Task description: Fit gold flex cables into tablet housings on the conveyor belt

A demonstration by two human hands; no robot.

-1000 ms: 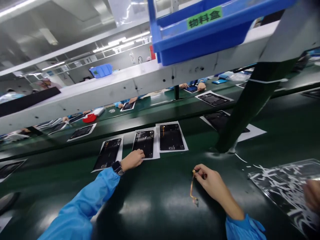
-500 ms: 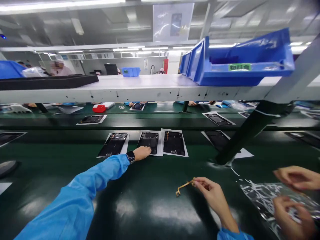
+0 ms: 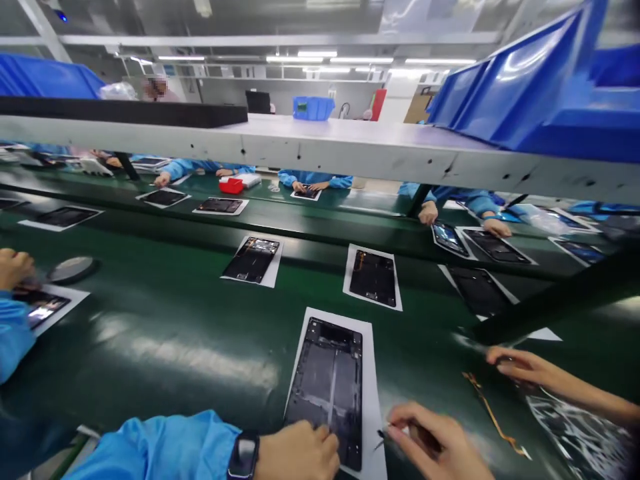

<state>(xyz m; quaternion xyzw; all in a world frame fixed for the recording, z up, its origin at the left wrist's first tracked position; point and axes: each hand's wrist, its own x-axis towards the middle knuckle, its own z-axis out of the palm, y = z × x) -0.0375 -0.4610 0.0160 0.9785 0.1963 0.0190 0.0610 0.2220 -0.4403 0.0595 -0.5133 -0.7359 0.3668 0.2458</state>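
A black tablet back shell (image 3: pixel 325 387) lies on a white sheet (image 3: pixel 375 400) close in front of me. My left hand (image 3: pixel 300 450) has its fingers curled over the shell's near left edge. To the right of that sheet, my right hand (image 3: pixel 435 440) is closed in a pinch. A small dark piece (image 3: pixel 381 437) shows at its fingertips, too small to name. An orange-gold flex cable (image 3: pixel 495 417) rests on the green bench beyond my right hand, apart from it.
A co-worker's hand (image 3: pixel 525 370) reaches in from the right above clear film with white strips (image 3: pixel 585 427). Further shells (image 3: pixel 373 277) lie on sheets along the belt. A dark post (image 3: pixel 560 300) slants at right; blue bins (image 3: pixel 520 87) stand on the shelf overhead.
My left hand has drawn the middle shell and its sheet toward me. The flex cable has left my right hand, and one now lies on the bench. The view has shifted left.
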